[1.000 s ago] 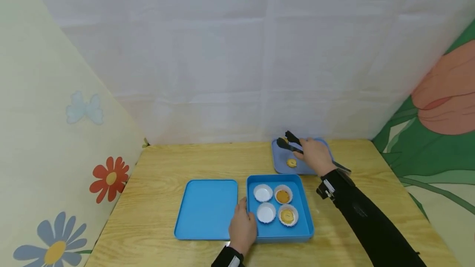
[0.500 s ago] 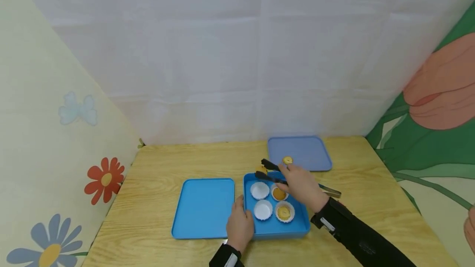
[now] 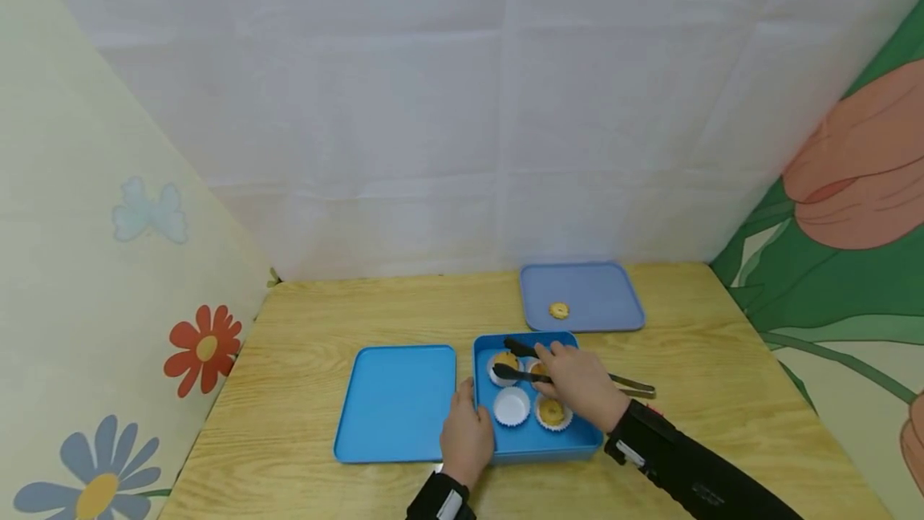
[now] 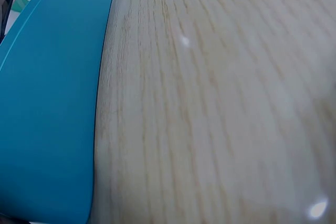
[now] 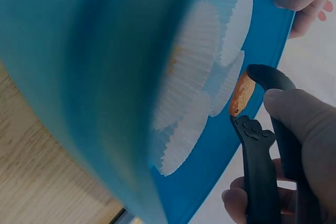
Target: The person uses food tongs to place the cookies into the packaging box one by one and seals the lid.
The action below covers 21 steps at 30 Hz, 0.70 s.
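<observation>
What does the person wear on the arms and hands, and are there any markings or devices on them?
Both hands are bare: the left hand and the right hand wear no gloves. Each arm is covered by a long black sleeve that reaches the wrist. At each wrist sits a small dark device with white or silver parts. Faint lettering shows on the right sleeve, too small to read.

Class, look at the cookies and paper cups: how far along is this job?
Two paper cups in the blue box already hold cookies. The right hand holds black tongs gripping a third cookie over the far-left cup. The near-left cup is empty; one cookie waits on the tray.
</observation>
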Each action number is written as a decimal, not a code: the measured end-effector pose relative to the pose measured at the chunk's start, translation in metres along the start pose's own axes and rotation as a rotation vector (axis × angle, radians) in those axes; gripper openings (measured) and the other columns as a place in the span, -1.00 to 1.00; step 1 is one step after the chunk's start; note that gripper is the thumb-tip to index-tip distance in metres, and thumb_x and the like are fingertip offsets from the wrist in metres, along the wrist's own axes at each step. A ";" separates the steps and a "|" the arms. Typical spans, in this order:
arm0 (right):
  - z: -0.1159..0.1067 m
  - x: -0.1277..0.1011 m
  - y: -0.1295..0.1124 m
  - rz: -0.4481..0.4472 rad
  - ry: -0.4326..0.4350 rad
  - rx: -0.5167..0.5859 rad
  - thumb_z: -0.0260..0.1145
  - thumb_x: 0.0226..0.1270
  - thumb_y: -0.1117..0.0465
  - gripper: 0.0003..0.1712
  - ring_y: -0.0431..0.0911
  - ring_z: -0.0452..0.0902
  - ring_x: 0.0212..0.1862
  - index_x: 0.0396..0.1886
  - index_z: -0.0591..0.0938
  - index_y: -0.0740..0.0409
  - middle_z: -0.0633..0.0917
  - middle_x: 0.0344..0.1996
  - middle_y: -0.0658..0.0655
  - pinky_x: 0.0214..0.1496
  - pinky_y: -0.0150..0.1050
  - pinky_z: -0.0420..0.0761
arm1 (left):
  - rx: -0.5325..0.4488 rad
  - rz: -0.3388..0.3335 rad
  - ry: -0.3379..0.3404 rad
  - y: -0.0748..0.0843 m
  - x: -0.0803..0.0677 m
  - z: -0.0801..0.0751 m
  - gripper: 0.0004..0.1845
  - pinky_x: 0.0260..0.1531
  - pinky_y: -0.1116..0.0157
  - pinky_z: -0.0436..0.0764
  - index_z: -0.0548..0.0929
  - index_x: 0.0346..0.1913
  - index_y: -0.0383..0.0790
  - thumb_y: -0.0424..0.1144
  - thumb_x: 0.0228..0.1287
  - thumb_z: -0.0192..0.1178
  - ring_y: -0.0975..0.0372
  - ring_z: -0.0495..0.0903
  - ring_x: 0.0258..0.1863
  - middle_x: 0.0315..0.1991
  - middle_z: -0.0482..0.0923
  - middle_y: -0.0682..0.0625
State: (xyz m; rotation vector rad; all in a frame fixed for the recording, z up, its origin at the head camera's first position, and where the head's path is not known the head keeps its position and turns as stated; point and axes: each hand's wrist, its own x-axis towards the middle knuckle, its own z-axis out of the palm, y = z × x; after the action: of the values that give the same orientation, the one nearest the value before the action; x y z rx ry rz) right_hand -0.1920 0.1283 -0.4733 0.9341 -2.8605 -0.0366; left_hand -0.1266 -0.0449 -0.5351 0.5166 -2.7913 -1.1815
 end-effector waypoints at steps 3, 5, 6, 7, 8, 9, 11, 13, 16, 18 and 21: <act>0.001 0.001 -0.001 -0.005 -0.008 -0.006 0.31 0.04 -0.19 -0.30 -0.07 0.51 -0.42 0.07 0.54 0.20 0.58 -0.34 0.14 -0.56 -0.28 0.50 | 0.004 -0.006 0.000 0.000 0.000 0.000 -0.55 -0.26 -0.04 0.50 0.39 0.20 -0.24 -0.31 0.22 0.01 -0.08 0.54 -0.14 0.04 0.45 -0.19; 0.002 0.000 -0.002 -0.009 -0.008 -0.007 0.31 0.04 -0.19 -0.29 -0.05 0.52 -0.39 0.08 0.53 0.21 0.58 -0.34 0.15 -0.54 -0.27 0.51 | 0.010 -0.008 0.002 -0.001 0.000 0.001 -0.55 -0.26 -0.04 0.50 0.39 0.20 -0.24 -0.30 0.22 0.01 -0.08 0.54 -0.14 0.03 0.45 -0.19; 0.001 0.000 -0.002 -0.011 -0.006 -0.006 0.31 0.04 -0.19 -0.28 -0.05 0.52 -0.38 0.08 0.53 0.22 0.58 -0.33 0.16 -0.54 -0.27 0.51 | 0.011 -0.005 0.005 -0.001 0.000 0.000 -0.55 -0.26 -0.04 0.50 0.39 0.20 -0.24 -0.30 0.22 0.01 -0.08 0.54 -0.14 0.03 0.45 -0.19; 0.001 0.000 -0.003 -0.013 -0.002 -0.006 0.31 0.05 -0.19 -0.28 -0.04 0.52 -0.37 0.09 0.52 0.22 0.58 -0.33 0.17 -0.53 -0.26 0.51 | 0.010 -0.001 0.006 -0.001 0.000 0.000 -0.55 -0.28 -0.04 0.50 0.39 0.20 -0.24 -0.31 0.22 0.01 -0.08 0.54 -0.15 0.03 0.45 -0.19; 0.001 -0.001 -0.003 -0.016 0.004 -0.004 0.31 0.05 -0.18 -0.27 -0.04 0.53 -0.36 0.09 0.52 0.23 0.58 -0.31 0.18 -0.52 -0.26 0.52 | 0.007 0.004 0.008 0.000 0.000 0.000 -0.55 -0.30 -0.04 0.50 0.39 0.20 -0.24 -0.31 0.21 0.02 -0.09 0.55 -0.16 0.03 0.45 -0.20; 0.000 -0.002 -0.003 -0.018 0.013 0.001 0.32 0.05 -0.18 -0.27 -0.03 0.53 -0.35 0.10 0.52 0.24 0.58 -0.31 0.19 -0.51 -0.26 0.52 | 0.004 0.010 0.011 0.000 -0.001 0.000 -0.55 -0.32 -0.03 0.50 0.39 0.20 -0.24 -0.31 0.21 0.02 -0.09 0.55 -0.18 0.02 0.45 -0.20; 0.000 -0.003 -0.003 -0.020 0.031 0.008 0.32 0.05 -0.16 -0.27 -0.03 0.52 -0.36 0.10 0.51 0.24 0.58 -0.30 0.19 -0.51 -0.27 0.51 | -0.001 0.019 0.014 0.001 -0.001 -0.001 -0.55 -0.34 -0.03 0.50 0.39 0.20 -0.25 -0.32 0.21 0.01 -0.09 0.55 -0.19 0.03 0.45 -0.20; -0.001 -0.004 -0.002 -0.015 0.046 0.022 0.32 0.06 -0.16 -0.28 -0.04 0.51 -0.38 0.11 0.51 0.24 0.57 -0.30 0.19 -0.53 -0.28 0.49 | -0.007 0.025 0.015 0.001 -0.002 -0.001 -0.55 -0.37 -0.02 0.51 0.39 0.20 -0.26 -0.32 0.21 0.01 -0.09 0.56 -0.20 0.03 0.45 -0.21; -0.001 -0.005 0.003 0.005 0.077 0.052 0.31 0.06 -0.16 -0.26 -0.06 0.49 -0.43 0.12 0.50 0.24 0.57 -0.30 0.19 -0.61 -0.31 0.43 | -0.001 0.023 0.019 0.001 -0.002 -0.001 -0.55 -0.34 -0.03 0.51 0.40 0.19 -0.26 -0.32 0.21 0.01 -0.09 0.55 -0.18 0.03 0.45 -0.20; -0.002 -0.004 0.008 0.037 0.087 0.078 0.32 0.05 -0.17 -0.24 -0.08 0.49 -0.44 0.13 0.49 0.26 0.57 -0.28 0.20 -0.63 -0.34 0.39 | 0.000 0.017 0.015 0.001 -0.001 -0.001 -0.55 -0.33 -0.03 0.51 0.40 0.19 -0.26 -0.32 0.21 0.01 -0.09 0.55 -0.16 0.04 0.45 -0.20; -0.004 -0.001 0.020 0.089 0.126 0.125 0.34 0.03 -0.14 -0.21 -0.08 0.49 -0.44 0.15 0.47 0.30 0.58 -0.30 0.20 -0.59 -0.33 0.42 | -0.001 0.013 0.010 0.001 -0.001 -0.001 -0.55 -0.32 -0.02 0.51 0.39 0.20 -0.26 -0.32 0.22 0.02 -0.08 0.55 -0.16 0.04 0.45 -0.20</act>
State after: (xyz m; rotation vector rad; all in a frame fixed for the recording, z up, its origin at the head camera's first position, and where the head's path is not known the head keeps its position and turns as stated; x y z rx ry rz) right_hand -0.2025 0.1451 -0.4677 0.7977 -2.8094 0.2045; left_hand -0.1259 -0.0447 -0.5342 0.5022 -2.7811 -1.1747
